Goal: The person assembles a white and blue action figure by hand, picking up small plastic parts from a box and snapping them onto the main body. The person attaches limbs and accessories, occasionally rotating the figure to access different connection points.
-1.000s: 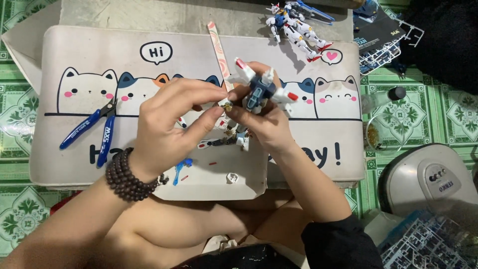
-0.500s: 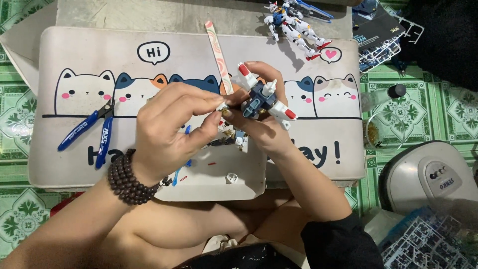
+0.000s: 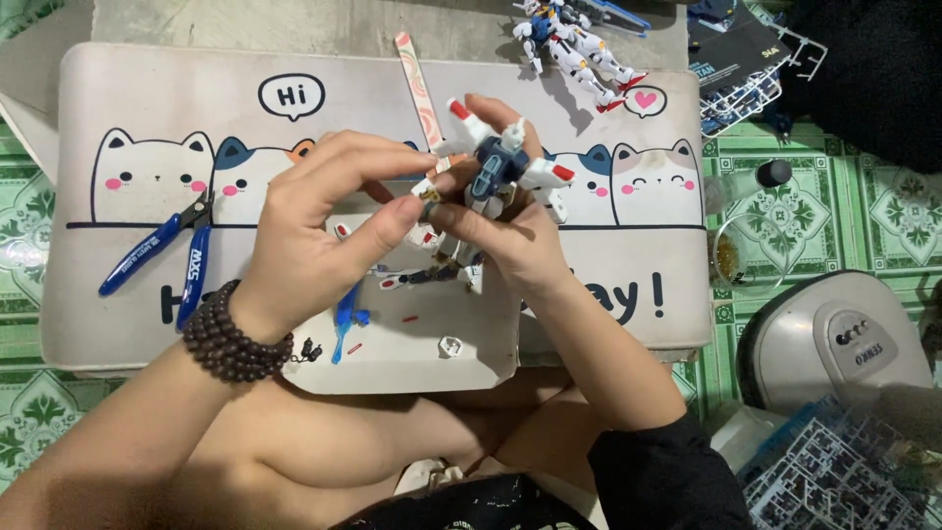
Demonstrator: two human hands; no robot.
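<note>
Robot model kit sits gripped in right hand, left hand at its 9 o'clock pinching a tiny part; one finished figure at 12, one pair of blue nippers.

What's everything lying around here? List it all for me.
model figure: 1, white, blue and red, held in right hand
finished figure: 1, white and blue, top of mat
mat: 1, beige with cartoon cats, on floor
nippers: 1, blue handles, left on mat
sanding stick: 1, pink-striped, top centre
paper tray: 1, white, holding small parts
part frames: several, grey, bottom right
left hand: bead bracelet, fingers pinching a tiny part
right hand: gripping figure
</note>
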